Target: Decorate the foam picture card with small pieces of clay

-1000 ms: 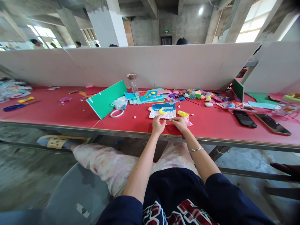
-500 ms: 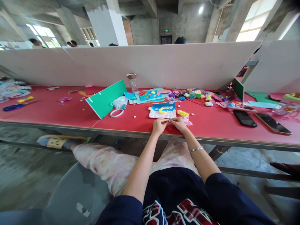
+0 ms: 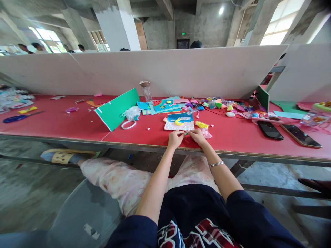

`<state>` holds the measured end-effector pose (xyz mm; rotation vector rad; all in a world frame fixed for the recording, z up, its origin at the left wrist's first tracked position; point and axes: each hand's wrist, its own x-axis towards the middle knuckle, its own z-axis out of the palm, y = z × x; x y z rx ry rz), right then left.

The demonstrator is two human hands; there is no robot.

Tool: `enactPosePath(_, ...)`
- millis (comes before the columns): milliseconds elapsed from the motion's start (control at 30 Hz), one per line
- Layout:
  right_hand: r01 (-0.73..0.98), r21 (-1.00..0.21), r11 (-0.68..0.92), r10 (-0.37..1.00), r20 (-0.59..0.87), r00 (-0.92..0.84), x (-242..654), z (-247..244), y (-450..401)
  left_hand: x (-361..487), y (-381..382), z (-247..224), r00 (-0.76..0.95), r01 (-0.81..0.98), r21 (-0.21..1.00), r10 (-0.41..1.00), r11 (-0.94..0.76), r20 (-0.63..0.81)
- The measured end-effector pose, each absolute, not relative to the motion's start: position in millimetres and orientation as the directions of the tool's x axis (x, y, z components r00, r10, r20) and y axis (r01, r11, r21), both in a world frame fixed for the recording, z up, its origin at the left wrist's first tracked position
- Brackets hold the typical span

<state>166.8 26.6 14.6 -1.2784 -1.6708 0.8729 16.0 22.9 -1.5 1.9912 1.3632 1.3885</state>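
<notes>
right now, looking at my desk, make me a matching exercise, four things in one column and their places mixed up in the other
1. yellow crescent
2. phones
3. white ring
4. blue-handled tool

A. far left on the red table
B. beside the green board
C. on the blue-topped card
D. well right of the right hand

Pairs: 1-C, 2-D, 3-B, 4-A

Hands point(image 3: 176, 139) drawn back from picture card point(image 3: 172, 125), now closer together.

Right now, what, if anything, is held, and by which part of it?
Unclear: the left hand and right hand meet at the fingertips; anything between is too small to see.
</notes>
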Motion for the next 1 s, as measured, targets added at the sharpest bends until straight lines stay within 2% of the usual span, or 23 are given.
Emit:
enactPosePath(233,0.358,-0.906,0.225,0.974,0.196,-0.116,167.0,10.4,31.4,15.1,24.6,-1.1,-0.039,0.477,0.766,0.861,-0.431,0.508)
enactPosePath(433,0.374,-0.904,0.208,0.977,0.177,-0.116,166.8,12.6,29.5,14.1,23.7,1.0,-0.032,0.488,0.789,0.896,-0.373,0.443)
enactPosePath(567,0.387,-0.898,0.209,0.977,0.176,-0.119,166.8,14.0,28.7,14.1,25.9,-0.6,-0.135,0.465,0.832,0.905,-0.302,0.404)
enactPosePath(767,0.373,-0.905,0.203,0.978,0.168,-0.125,166.5,14.6,28.4,14.1,26.4,-1.1,-0.090,0.457,0.791,0.864,-0.406,0.495)
enactPosePath(1000,0.370,-0.907,0.203,0.978,0.170,-0.121,166.8,14.1,29.0,15.4,22.0,1.6,-0.084,0.437,0.801,0.868,-0.410,0.490)
